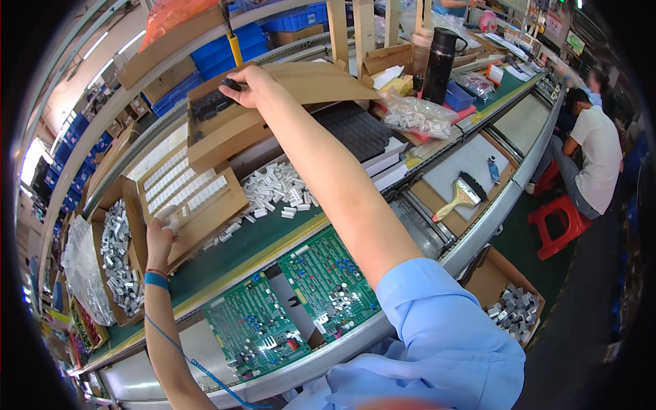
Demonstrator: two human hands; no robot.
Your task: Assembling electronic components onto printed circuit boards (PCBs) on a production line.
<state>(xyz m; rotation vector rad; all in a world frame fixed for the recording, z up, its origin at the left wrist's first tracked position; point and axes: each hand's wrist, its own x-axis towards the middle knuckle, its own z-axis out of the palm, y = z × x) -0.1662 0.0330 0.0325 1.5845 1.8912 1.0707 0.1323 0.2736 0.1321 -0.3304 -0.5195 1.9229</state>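
My right hand (251, 86) is raised over a small cardboard box (229, 140) at the back left, its fingers pinched on a small black part (233, 85). More black parts (210, 104) lie inside that box. My left hand (161, 237) is at the near left edge of a cardboard tray (222, 205) holding rows of white parts (179, 186). Its fingers look closed, with whitish covers on the fingertips, and I cannot make out what they hold. Below my arms, two green circuit boards (256, 324) (329, 277) rest side by side on the line.
Loose white parts (277, 188) are heaped beside the tray. A carton of grey metal parts (119, 256) stands left. A brush (461, 197) lies on a panel to the right, past a black bottle (441, 65). A yellow-handled screwdriver (235, 49) hangs overhead. A seated person (594, 150) is at far right.
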